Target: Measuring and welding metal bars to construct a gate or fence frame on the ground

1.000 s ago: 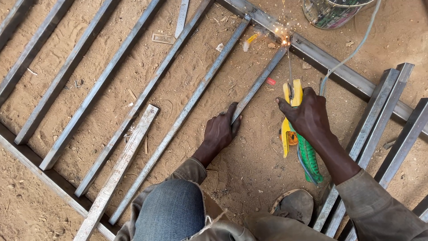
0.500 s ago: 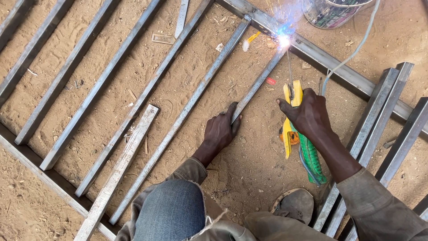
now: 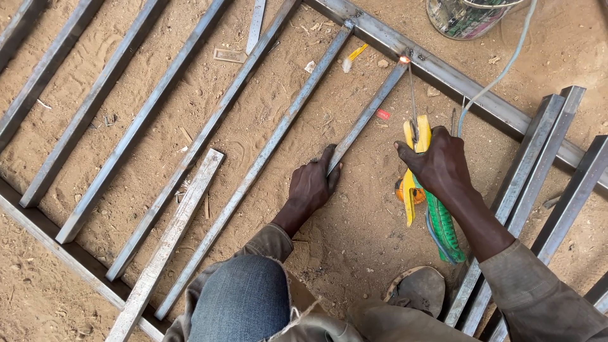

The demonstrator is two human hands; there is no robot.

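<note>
My left hand (image 3: 313,185) presses on the near end of a short steel bar (image 3: 370,113) that lies on sandy ground and runs up to a long frame rail (image 3: 443,73). My right hand (image 3: 438,163) grips a yellow and green electrode holder (image 3: 418,136). Its thin welding rod (image 3: 411,88) points up to the joint where the short bar meets the rail, and a small orange glow (image 3: 403,59) shows at the tip.
Several parallel steel bars (image 3: 209,120) lie to the left across the sand. More square tubes (image 3: 544,164) are stacked at the right. A grey cable (image 3: 500,73) runs up toward a bucket (image 3: 465,16). My knee (image 3: 240,304) and shoe (image 3: 418,288) are below.
The bright blue-white arc seen half a second ago has died down to a small orange glow at the joint. Both hands stay in place.
</note>
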